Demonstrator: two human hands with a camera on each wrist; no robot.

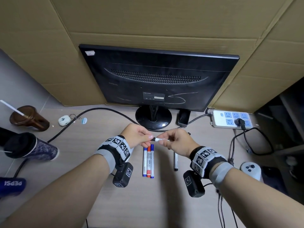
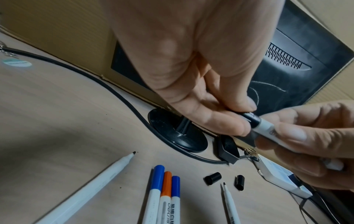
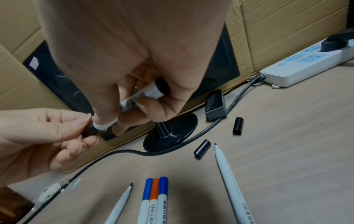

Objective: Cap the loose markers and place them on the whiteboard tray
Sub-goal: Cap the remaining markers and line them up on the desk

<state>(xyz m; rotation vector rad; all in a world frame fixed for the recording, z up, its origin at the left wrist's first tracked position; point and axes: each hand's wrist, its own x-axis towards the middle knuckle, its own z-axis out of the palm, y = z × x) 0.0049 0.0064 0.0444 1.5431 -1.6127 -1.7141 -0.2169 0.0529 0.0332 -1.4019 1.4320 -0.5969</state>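
Left grip (image 1: 137,134): our thumb and fingers pinch a small black plastic cap (image 2: 250,119), seated on the tip end of a white-barrelled marker (image 3: 139,97). Right grip (image 1: 176,142): our fingers are curled round that marker's barrel, black butt end poking out near the palm. Both hands are up off the tabletop (image 1: 82,145), in front of the round black monitor stand (image 1: 153,118). Below the hands, three capped markers, blue, orange, blue (image 1: 148,159), lie side by side, touching. An uncapped white marker (image 3: 230,180) lies just right of them, another uncapped white marker (image 2: 86,191) to their left. Two loose black caps (image 3: 202,149) lie on the tabletop near the right-hand marker's tip, apart from each other. A black rectangular eraser block (image 1: 183,118) sits beside the stand, a black cable (image 1: 98,111) runs past it, and a white power strip with blue sockets (image 1: 230,120) lies at the right. Black monitor back (image 1: 156,79) leans against brown cardboard (image 1: 148,22).
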